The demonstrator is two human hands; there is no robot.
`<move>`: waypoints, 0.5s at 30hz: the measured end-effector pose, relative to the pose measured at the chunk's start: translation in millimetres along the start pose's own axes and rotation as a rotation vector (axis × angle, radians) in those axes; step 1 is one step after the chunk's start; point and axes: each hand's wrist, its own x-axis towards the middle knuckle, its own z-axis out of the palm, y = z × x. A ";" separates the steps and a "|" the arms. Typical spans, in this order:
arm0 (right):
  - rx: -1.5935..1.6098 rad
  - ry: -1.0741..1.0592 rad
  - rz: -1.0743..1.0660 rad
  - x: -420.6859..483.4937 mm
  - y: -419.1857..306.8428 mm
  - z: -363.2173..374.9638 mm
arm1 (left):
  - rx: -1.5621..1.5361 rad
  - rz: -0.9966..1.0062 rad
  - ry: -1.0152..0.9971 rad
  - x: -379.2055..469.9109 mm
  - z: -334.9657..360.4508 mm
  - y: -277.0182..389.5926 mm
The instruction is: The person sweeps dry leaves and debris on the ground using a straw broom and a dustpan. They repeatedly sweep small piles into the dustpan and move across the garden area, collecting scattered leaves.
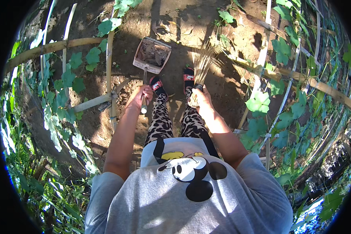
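Observation:
My left hand point(144, 93) is wrapped around the handle point(145, 76) of a long-handled dustpan point(147, 67). Dry brown leaves point(153, 52) fill much of its pan, which bears writing along the near edge. In my right hand point(202, 96) is a stick broom point(201, 63) of thin stiff ribs, gripped at its dark-bound end. Its bristles fan out away from me, to the right of the dustpan. Whether the bristle tips touch the soil cannot be told.
Bare soil point(175, 32) with scattered dry leaves point(163, 27) lies ahead. Bamboo trellis poles point(109, 67) with leafy vines stand at left. More bamboo rails point(316, 83) and vines point(259, 102) border the right. My sandalled feet point(158, 84) are between the tools.

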 end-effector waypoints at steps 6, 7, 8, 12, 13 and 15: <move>0.405 -0.324 0.326 -109.0 -12.3 -10.8 | 0.020 -0.022 -0.017 -5.0 0.1 0.0; 0.339 -0.397 0.360 -115.2 -26.6 -10.9 | 0.005 -0.026 -0.015 -4.5 0.6 0.1; 0.428 -0.382 0.372 -123.0 -39.0 -11.1 | 0.003 -0.032 -0.017 -4.1 0.8 0.0; 1.021 -0.848 0.562 -131.4 -54.5 1.7 | 0.002 -0.026 -0.014 -5.4 -0.5 -1.5; 0.830 -0.882 0.545 -132.4 -48.4 2.9 | 0.003 -0.027 -0.018 -5.7 -0.8 -1.5; 0.268 -0.647 0.331 -128.3 -30.3 -0.6 | 0.048 -0.007 -0.030 -6.8 -1.8 -1.6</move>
